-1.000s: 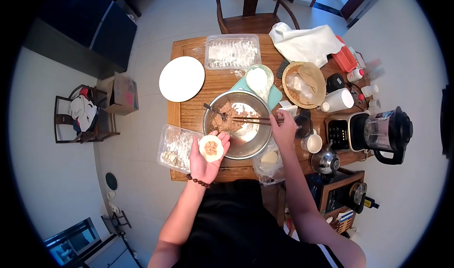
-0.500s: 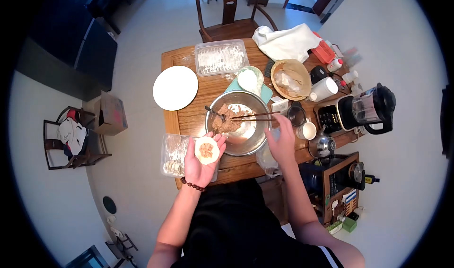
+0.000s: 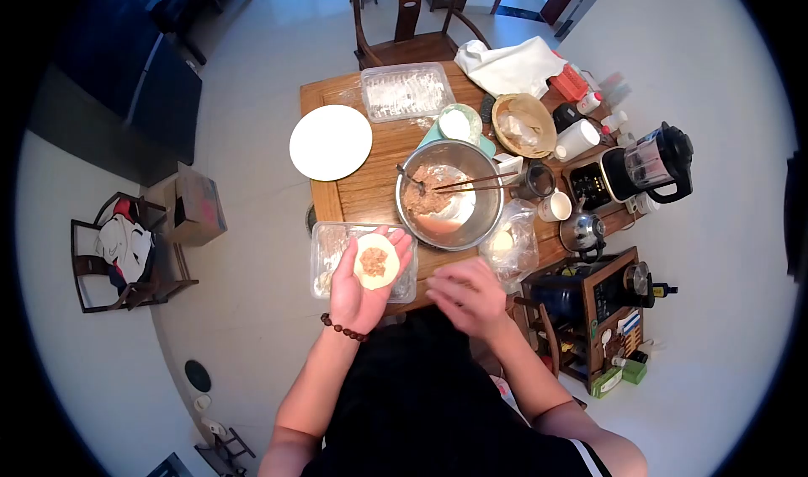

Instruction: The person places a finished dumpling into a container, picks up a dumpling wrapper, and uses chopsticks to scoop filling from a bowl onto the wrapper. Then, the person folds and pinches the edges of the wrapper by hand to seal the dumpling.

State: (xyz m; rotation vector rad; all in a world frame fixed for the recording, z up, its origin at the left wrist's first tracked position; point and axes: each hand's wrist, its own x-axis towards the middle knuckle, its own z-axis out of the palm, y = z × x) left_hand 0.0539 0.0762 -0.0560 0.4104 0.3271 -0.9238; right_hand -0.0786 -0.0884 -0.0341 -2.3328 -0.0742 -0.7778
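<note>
no text, brand or number can be read. the lit marks (image 3: 589, 186) on the blender base (image 3: 598, 174), the print (image 3: 210, 207) on the cardboard box (image 3: 199, 216) and the yellow label (image 3: 660, 291) on the bottle (image 3: 671, 290) are too small.

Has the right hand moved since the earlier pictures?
Yes: the right hand went from right of the steel bowl to its near side, toward the left hand.

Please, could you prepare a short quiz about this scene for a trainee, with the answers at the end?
1. Multiple choice. What lies on the open left hand?
A) A spoon
B) A round wrapper with filling
C) A lid
2. True or false: the right hand is apart from the chopsticks.
3. Fill in: the beaded bracelet is on the ____ wrist.

Key: 1 B; 2 true; 3 left.
</note>
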